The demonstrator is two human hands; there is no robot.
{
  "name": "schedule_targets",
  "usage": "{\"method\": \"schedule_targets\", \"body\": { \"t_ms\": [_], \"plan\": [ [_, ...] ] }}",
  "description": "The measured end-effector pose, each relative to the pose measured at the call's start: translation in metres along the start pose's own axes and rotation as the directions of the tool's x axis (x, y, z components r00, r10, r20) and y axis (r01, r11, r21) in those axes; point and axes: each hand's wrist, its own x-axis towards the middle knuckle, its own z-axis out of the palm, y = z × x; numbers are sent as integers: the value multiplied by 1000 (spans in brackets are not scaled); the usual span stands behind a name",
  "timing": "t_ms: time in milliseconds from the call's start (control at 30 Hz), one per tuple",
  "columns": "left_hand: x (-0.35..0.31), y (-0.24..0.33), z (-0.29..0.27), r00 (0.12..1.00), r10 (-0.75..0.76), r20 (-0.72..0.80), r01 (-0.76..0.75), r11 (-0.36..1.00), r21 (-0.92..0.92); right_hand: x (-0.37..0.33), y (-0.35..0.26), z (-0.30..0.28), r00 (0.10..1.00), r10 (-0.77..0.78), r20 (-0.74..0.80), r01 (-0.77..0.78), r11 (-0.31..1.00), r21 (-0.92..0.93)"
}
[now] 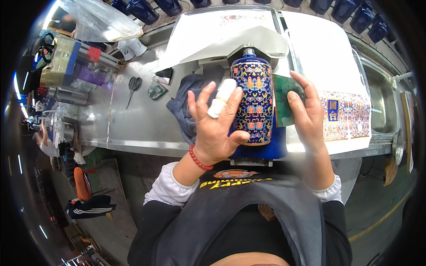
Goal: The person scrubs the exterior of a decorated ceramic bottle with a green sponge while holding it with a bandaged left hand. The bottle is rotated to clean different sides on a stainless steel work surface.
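Just right of the left hand [217, 128], a dark blue bottle [253, 104] with a colourful floral pattern lies with its neck pointing away from the person. That hand is spread wide, palm down, one finger wrapped in white tape [222, 99]; its fingertips overlap the bottle's left side, and whether they press on it cannot be told. Right of the bottle, the right hand [307, 106] grips a green plate [284, 104] between thumb and fingers, and its curled fingers are hidden behind the plate. The bottle's underside is out of sight, and the forearm below the right hand is blurred.

The near edge of the metal surface [148, 119] runs just by the left wrist. Left of the left hand, a crumpled dark cloth [184, 97] takes up the nearest room, partly covered by the fingers; farther left, a stretch of metal lies between it and the scissors [133, 88]. Right of the right hand, a patterned printed sheet [346, 117] sits close, and beyond it the sink [385, 119] bends into the picture's rim.
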Motion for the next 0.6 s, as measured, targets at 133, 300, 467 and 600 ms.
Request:
{"method": "schedule_targets", "body": {
  "t_ms": [133,300,467,600],
  "plan": [
    [3,3,6,1000,26,15,-27,998,57,-2,-3,2,885,-430,180,464,771,-437],
    [10,8,3,998,55,17,-56,993,102,-9,-1,13,848,-450,280,527,670,-522],
    [15,10,5,996,85,12,-86,990,115,-12,-1,15,849,-438,294,525,652,-547],
    [15,7,2,998,54,14,-54,997,53,-9,-6,13,849,-428,310,527,649,-549]
  ]
}}
